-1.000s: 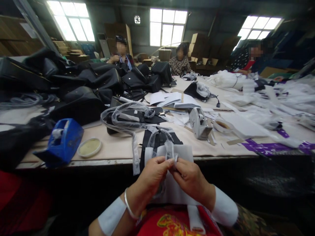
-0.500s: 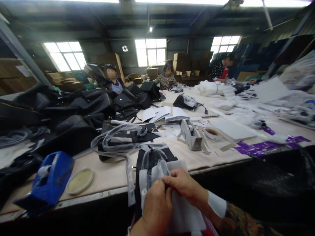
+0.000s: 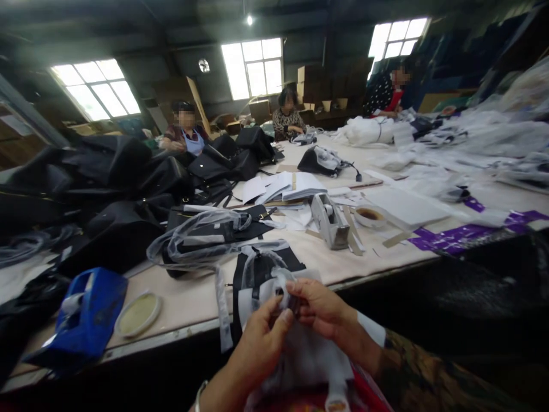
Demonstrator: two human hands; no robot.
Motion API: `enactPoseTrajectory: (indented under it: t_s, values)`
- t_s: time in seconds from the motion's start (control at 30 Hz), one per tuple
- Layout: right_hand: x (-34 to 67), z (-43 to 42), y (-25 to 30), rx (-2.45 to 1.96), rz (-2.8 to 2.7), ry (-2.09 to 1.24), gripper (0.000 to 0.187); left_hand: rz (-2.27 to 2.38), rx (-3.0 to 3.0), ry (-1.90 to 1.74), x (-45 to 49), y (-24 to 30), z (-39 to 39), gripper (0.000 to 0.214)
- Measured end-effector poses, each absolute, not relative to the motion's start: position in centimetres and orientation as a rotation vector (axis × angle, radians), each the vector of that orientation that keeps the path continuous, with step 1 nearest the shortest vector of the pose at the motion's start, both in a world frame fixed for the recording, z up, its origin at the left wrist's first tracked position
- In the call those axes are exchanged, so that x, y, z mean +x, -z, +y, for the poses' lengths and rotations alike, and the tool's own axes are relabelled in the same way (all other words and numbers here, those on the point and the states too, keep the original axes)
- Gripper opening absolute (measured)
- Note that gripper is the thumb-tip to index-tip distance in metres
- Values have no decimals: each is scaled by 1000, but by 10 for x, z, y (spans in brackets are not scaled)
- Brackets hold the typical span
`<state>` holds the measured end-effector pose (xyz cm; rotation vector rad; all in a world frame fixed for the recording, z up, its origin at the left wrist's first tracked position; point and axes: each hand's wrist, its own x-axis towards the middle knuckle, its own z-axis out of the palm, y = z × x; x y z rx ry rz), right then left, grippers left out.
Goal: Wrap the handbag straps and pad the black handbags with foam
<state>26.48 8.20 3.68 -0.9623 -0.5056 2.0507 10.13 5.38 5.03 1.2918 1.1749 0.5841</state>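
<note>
Right below me a black bag [image 3: 295, 257] lies at the table's front edge, with white wrapping sheet [image 3: 309, 355] over its near part. Clear plastic film covers its handle [image 3: 266, 254]. My left hand [image 3: 261, 337] is closed, thumb and forefinger pinching the film-wrapped strap [image 3: 281, 280] above the sheet. From the other side my right hand [image 3: 323, 312] pinches the same strap, its fingertips almost touching the left ones. A small dark part shows between the hands; its kind is hidden. A white strip [image 3: 337, 377] hangs near my lap.
On the left stand a blue tape dispenser [image 3: 86, 312] and a tape roll [image 3: 139, 313]. A grey dispenser [image 3: 330, 220] and another roll [image 3: 369, 216] lie ahead. Black bags [image 3: 107, 166] pile up at left. Co-workers [image 3: 289, 117] sit across the table.
My fingers have shifted on the strap; the left hand has turned so its thumb and forefinger show. A white strip now shows near my lap. The view has tilted downward.
</note>
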Motion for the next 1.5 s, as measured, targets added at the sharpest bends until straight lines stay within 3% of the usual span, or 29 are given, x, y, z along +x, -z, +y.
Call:
enactPoseTrajectory:
  t_s: [0.2,0.4,0.47,0.57,0.7,0.9,1.0,1.17,1.4,1.5]
  values:
    - [281,80,-32,-854,-533,-2077,41,1123,1293,-617,124,-39,54,37]
    - [290,68,-26,-888,-663,-2050,43,1041,1210,-719,135,-27,40,37]
    - [302,61,-27,-991,-850,-1945,42,1060,1181,-754,136,-26,38,37]
    - [335,40,-31,-1158,-1430,-1678,22,1109,1114,-782,132,-26,35,39]
    - [365,-4,-32,-1051,-2253,-1513,42,1122,1016,-765,126,-27,31,45]
    - [341,-41,0,-1407,-2412,-1134,29,969,801,-723,141,-20,23,44]
    - [334,-42,7,-1486,-2313,-1074,18,934,780,-778,146,-6,22,43]
    - [341,-37,-14,-1487,-1728,-1346,13,957,745,-869,140,-1,31,45]
    - [329,-26,-21,-1281,-1065,-1765,49,944,686,-925,125,-16,44,47]
    - [314,-30,-15,-1282,-1040,-1822,52,974,820,-882,122,-12,35,41]
